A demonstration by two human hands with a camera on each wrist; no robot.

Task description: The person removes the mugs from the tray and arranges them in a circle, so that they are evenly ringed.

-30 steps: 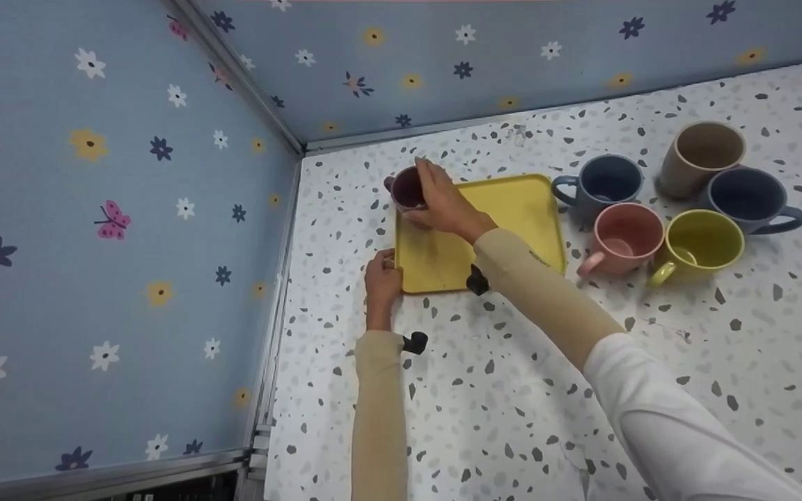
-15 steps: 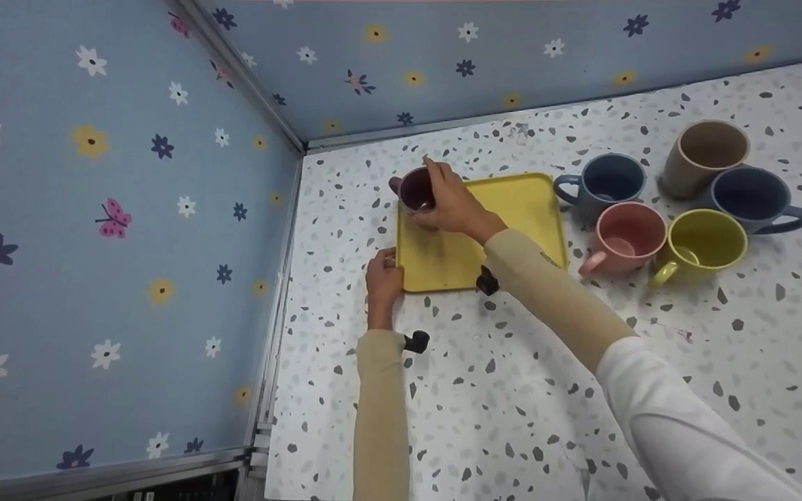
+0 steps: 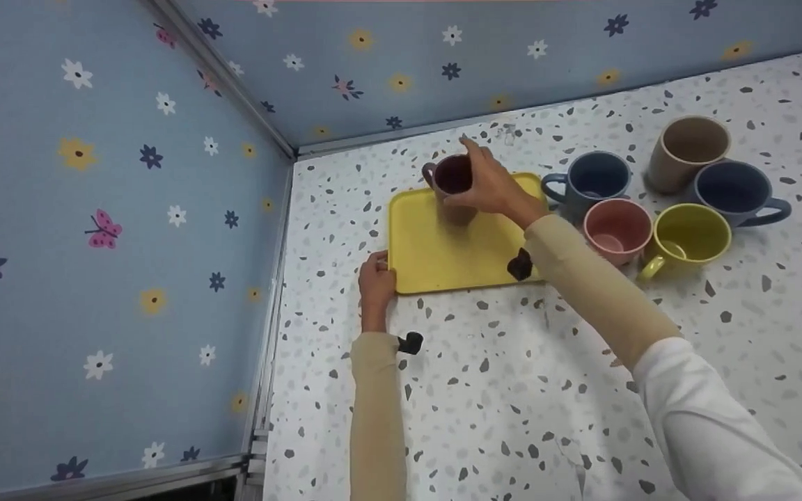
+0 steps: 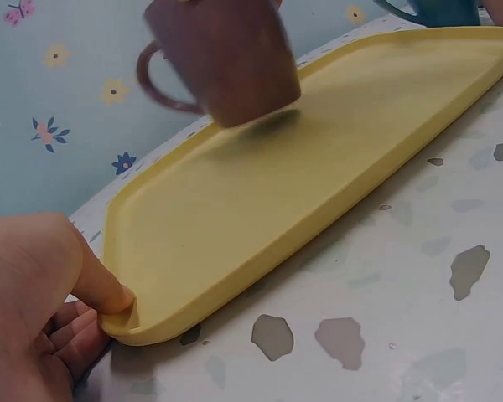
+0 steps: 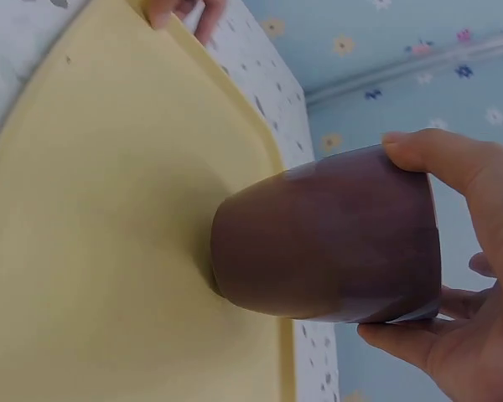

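Observation:
My right hand (image 3: 491,184) grips a dark maroon-brown mug (image 3: 451,175) near its rim, the thumb on one side and fingers on the other. In the left wrist view the mug (image 4: 235,63) is slightly tilted, its base above the yellow tray (image 4: 235,218) with a shadow below. Its handle points left, away from my palm. At the near left corner of the tray (image 3: 436,261), my left hand (image 3: 377,284) pinches the rim, thumb on top and fingers beneath, as the left wrist view shows.
Right of the tray stand a blue mug (image 3: 596,177), a pink mug (image 3: 617,229), a yellow-green mug (image 3: 693,236), a tall taupe cup (image 3: 669,163) and another blue mug (image 3: 735,195), close together. Flowered panels (image 3: 164,229) rise along the left and back of the speckled table (image 3: 470,403).
My right hand has carried the maroon mug rightward from the tray's left edge toward its back middle. My left hand stays at the tray corner.

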